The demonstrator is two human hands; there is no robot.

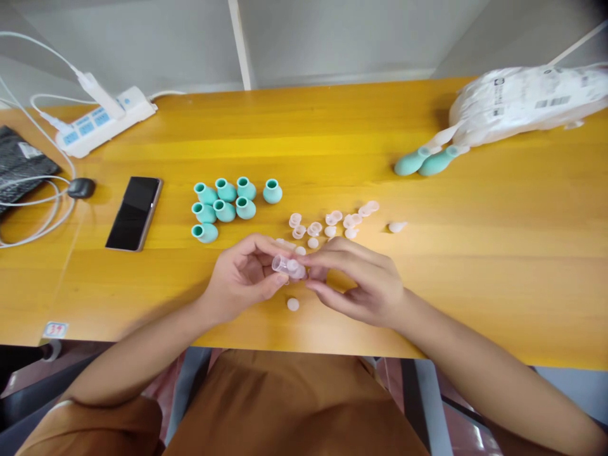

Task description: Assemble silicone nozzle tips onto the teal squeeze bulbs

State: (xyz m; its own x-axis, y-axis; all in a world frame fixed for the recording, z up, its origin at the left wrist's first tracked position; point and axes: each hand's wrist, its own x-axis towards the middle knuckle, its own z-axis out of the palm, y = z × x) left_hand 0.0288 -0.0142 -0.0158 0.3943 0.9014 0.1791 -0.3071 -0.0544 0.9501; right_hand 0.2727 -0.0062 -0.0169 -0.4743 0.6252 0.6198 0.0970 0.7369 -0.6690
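The left hand [234, 277] pinches a clear tube [281, 264]; the right hand [368, 278], fingers bent, touches its end, grip unclear.

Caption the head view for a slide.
Left hand holds a small translucent piece, right hand at its end, teal bulbs beyond.

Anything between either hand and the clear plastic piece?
Nothing visible. The left hand holds the clear plastic piece, and the right hand's fingertips are at its right end. The pale round piece lies on the near side, out of the way.
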